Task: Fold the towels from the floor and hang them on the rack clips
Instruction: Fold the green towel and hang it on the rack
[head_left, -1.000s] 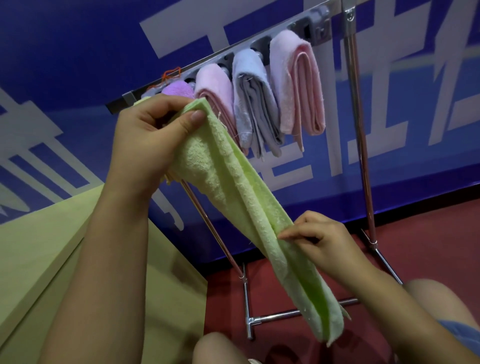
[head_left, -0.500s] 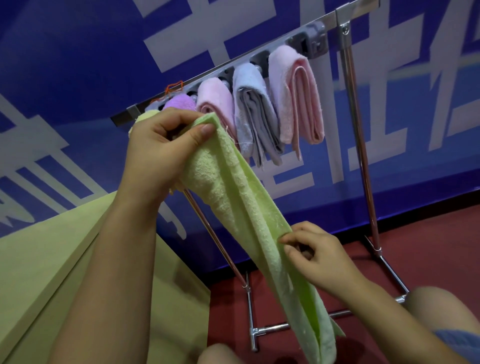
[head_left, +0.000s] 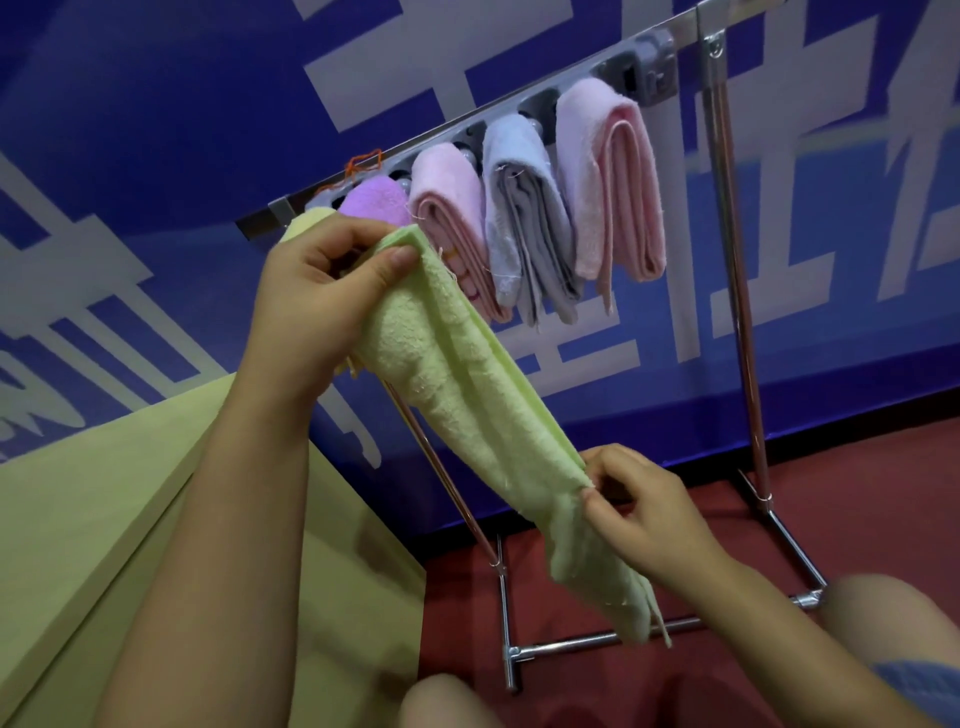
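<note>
L hand (head_left: 317, 296) pinches the top end of the folded green towel (head_left: 467, 410) btwn thumb & fingers, up at the left end of the rack bar (head_left: 498, 111). R hand (head_left: 644, 514) nips the towel's lower part w/ fingertips, near the person. Towel runs diagonally, its tail dangling over the red floor (head_left: 857, 499). 4 folded towels hang on the bar: purple (head_left: 376, 202), pink (head_left: 449, 213), grey (head_left: 524, 218), pink (head_left: 613, 182). Yellow-green block (head_left: 104, 519) sits at left.

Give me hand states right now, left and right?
Left hand: closed, gripping the top end of the green towel up by the rack.
Right hand: fingers pinching the same towel lower down.
</note>
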